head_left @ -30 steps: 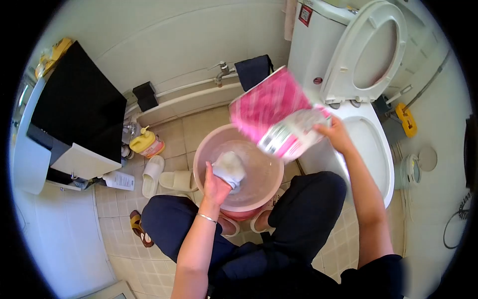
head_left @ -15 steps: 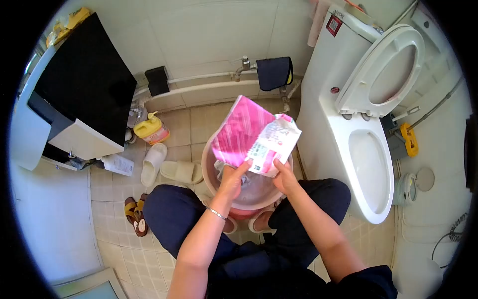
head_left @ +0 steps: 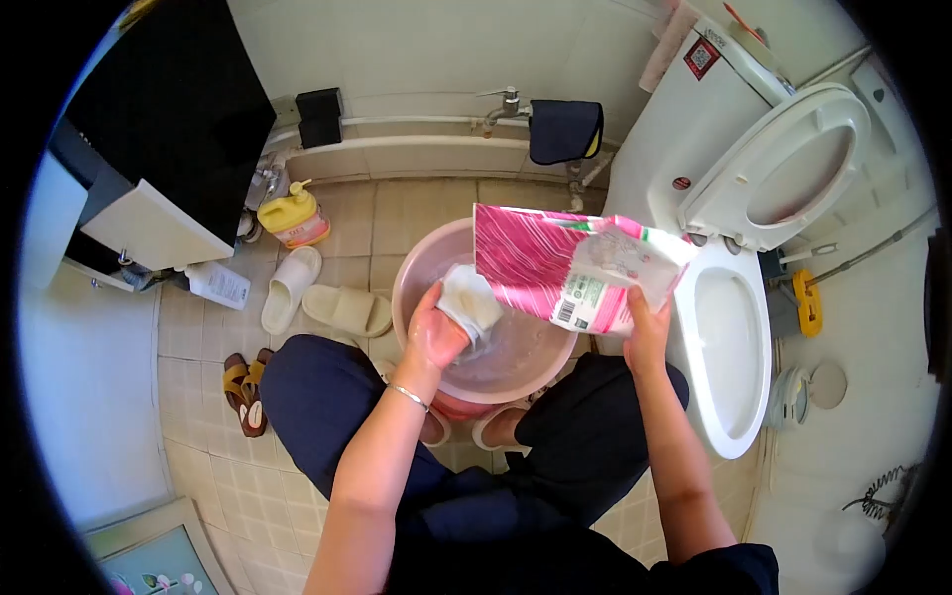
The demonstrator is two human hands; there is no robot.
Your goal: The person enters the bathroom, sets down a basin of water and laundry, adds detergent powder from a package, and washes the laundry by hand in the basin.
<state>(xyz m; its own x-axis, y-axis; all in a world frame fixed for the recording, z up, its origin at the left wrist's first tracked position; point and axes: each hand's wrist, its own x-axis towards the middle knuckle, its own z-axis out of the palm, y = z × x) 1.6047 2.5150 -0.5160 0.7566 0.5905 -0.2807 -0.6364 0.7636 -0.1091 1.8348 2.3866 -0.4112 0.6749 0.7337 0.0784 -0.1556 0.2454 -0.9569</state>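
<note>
My left hand (head_left: 434, 332) is closed around a wet-looking white cloth (head_left: 470, 302), held over the left part of a pink basin (head_left: 414, 263). Cloudy water shows in the basin, and the cloth's lower end hangs towards it. With its thumb on the near face, my right hand (head_left: 648, 325) grips the lower right part of a pink and white printed plastic bag (head_left: 526, 260). The bag lies slanted above the basin's right side, its pink end to the left and its crumpled white end to the right. Whether the bag's mouth is open, I cannot tell.
To the right stands a white toilet (head_left: 729, 347) with its seat raised. A yellow pump bottle (head_left: 295, 216), cream slippers (head_left: 347, 309) and brown sandals (head_left: 244, 392) are on the tiled floor to the left. A tap (head_left: 508, 104) and a dark cloth (head_left: 565, 131) are on the wall pipe.
My left hand has let go of the bag and taken hold of the white cloth at the basin. My right hand has moved right with the bag, which has turned more level.
</note>
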